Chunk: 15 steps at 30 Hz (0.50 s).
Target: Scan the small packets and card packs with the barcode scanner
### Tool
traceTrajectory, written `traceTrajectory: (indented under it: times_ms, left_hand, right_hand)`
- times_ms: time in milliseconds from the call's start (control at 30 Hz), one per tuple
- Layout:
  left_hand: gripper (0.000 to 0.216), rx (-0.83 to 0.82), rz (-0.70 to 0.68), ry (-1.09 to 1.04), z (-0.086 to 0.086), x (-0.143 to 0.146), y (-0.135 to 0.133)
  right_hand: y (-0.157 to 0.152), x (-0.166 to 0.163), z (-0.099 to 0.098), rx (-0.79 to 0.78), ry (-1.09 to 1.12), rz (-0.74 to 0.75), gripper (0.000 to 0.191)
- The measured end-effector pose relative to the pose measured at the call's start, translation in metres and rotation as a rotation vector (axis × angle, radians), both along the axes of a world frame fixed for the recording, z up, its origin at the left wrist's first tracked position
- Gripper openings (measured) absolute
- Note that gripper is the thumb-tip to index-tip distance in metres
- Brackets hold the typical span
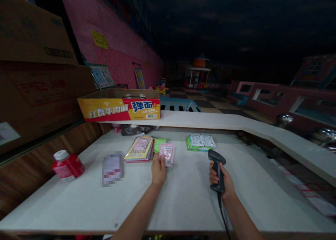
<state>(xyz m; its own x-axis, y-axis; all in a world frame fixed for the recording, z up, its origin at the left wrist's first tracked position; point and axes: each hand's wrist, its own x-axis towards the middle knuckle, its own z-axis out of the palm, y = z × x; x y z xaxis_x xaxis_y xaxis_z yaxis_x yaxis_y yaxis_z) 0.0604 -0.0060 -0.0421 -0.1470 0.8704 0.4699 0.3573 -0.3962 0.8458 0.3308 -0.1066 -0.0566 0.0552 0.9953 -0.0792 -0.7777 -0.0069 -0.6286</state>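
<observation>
Pinching pink packet (167, 154) at frame centre with left hand (159, 170), right hand (223, 181) wrapped around scanner (216, 168) just right; possible misread from fingers covering packet, cord (222, 212) snagging on surface (183, 205) edge.

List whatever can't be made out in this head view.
Head view:
- Card left of the left hand: pixelated, face unreadable.
- Pink packet under its fingers: print too small.
- Noodle box: front wall hides contents.
- Scanner in the right hand: cable cut by bottom edge.
</observation>
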Motion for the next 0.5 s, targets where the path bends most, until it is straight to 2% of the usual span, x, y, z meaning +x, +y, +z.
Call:
traceTrajectory:
  times_ms: [100,200,300,400,500]
  left_hand:
    - [0.038,-0.092,-0.129,-0.128,0.001,0.020,0.005]
    - [0.039,-0.286,-0.333,-0.377,0.004,0.054,0.016]
    - [0.029,-0.495,-0.497,-0.627,0.013,0.093,0.032]
    - [0.012,-0.640,-0.578,-0.744,0.027,0.132,0.050]
    - [0.011,-0.689,-0.547,-0.748,0.037,0.171,0.068]
  right_hand:
    - [0.006,0.006,-0.006,0.017,0.077,0.008,0.035]
    - [0.009,0.009,-0.008,0.011,0.122,0.032,0.035]
    - [0.011,0.010,-0.010,0.006,0.168,0.038,0.035]
    - [0.012,0.010,-0.011,0.004,0.221,0.027,0.033]
    - [0.013,0.009,-0.011,0.011,0.242,0.037,0.033]
